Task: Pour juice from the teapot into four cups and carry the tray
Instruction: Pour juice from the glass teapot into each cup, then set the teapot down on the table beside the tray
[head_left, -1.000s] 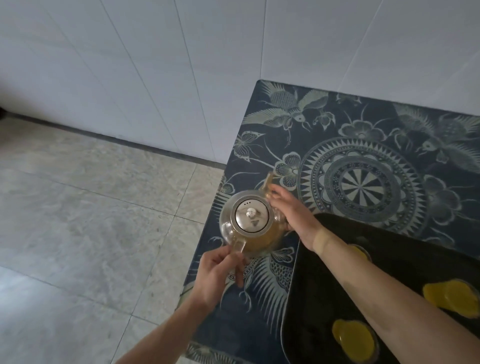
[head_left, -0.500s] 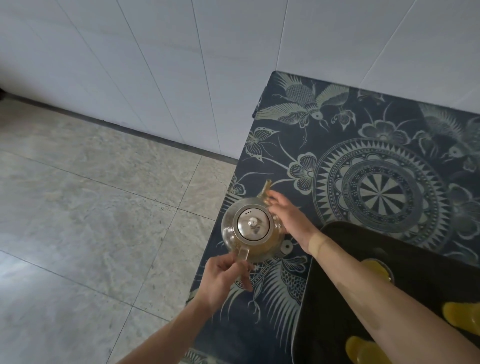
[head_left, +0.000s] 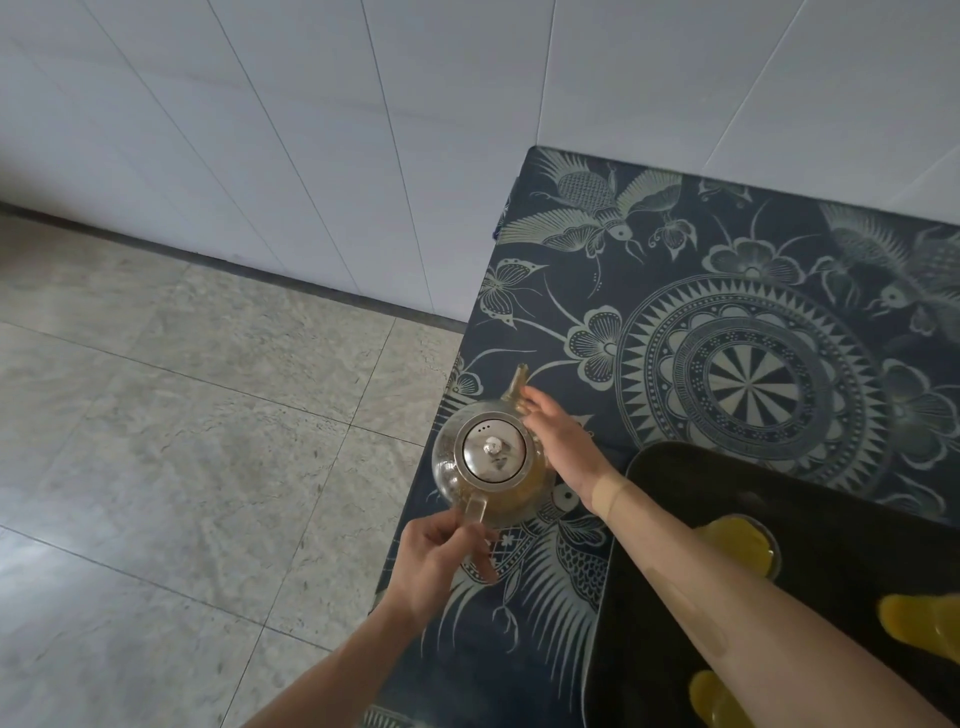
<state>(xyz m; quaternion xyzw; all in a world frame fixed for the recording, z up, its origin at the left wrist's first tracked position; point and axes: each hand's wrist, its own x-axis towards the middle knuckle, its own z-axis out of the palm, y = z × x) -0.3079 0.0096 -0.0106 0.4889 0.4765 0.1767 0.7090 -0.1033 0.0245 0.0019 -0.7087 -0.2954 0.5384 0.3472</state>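
Teapot sat near tabletop left edge; left hand pinched handle, right hand flat against its side. Release gently, then lift tray level.

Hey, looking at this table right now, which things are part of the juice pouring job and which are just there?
Part of the job:
- glass teapot, left hand gripping its handle, right hand against its side by the spout
- black tray
- juice-filled cups on the tray; three show

Just there:
- patterned blue tablecloth
- tiled floor
- white wall
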